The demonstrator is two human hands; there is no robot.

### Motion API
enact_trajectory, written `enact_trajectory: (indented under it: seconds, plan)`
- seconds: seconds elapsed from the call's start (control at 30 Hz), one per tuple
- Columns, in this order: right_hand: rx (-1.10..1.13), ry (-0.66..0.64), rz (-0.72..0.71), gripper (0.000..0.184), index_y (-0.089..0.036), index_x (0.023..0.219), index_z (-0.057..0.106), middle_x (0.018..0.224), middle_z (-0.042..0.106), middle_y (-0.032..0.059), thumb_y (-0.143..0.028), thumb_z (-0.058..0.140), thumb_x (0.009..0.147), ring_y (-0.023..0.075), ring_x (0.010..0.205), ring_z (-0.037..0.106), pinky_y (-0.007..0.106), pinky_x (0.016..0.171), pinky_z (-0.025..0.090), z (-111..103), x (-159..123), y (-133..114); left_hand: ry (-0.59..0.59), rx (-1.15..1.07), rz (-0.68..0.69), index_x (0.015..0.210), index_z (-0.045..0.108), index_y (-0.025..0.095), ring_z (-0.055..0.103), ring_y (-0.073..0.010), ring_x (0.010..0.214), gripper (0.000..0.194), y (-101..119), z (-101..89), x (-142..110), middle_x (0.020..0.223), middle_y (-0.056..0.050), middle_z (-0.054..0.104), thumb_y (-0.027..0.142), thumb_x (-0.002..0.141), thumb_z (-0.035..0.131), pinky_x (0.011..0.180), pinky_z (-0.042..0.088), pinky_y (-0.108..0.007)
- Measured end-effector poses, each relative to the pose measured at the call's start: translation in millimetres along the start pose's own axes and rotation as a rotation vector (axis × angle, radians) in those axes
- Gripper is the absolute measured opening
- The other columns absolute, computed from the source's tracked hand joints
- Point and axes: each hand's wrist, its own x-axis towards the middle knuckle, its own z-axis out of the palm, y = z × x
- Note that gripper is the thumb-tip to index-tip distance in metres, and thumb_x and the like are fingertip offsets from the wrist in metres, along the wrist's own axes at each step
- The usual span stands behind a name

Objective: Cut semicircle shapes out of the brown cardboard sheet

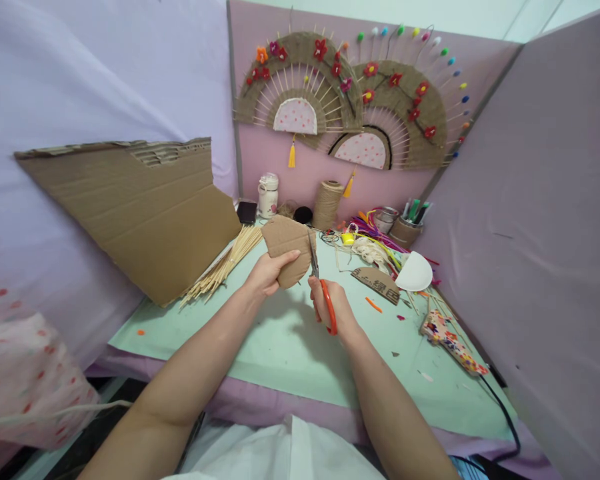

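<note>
A piece of brown cardboard (289, 235) with a rounded lower edge is raised above the table. My left hand (270, 272) grips it from below left, thumb flat on its face. In my right hand (334, 303) is a pair of scissors (329, 308) with orange handles, fingers closed round the loops. The blades point up and lie at the cardboard's right edge; whether they are cutting through it cannot be made out. To the right on the table lie a printed half-round cardboard piece (377, 283) and a white half-round piece (415, 272).
A large cardboard sheet (140, 207) leans at the left beside a bundle of thin sticks (225, 263). Behind stand a white bottle (268, 197) and a twine spool (329, 205). A flower-patterned glue gun (453, 343) with a black cord lies right. Decorated fans (305, 60) hang on the back wall.
</note>
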Motion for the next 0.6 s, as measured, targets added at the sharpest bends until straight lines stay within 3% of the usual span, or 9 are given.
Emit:
enact_trajectory:
  seconds: [0.6]
  plan:
    - [0.010,0.038,0.003,0.056,-0.021,0.055,0.039,0.043,0.039,-0.0035,-0.068,0.038,0.084,0.0098,0.042,0.038,0.023,0.043,0.028,2.2,0.5,-0.2,-0.031,-0.012,-0.036,0.096,0.067,0.014,0.067,-0.0200,0.078,0.035,7.1,-7.5,4.1,0.089,-0.007,0.072,0.022,0.064,0.079,0.083,0.053,-0.039]
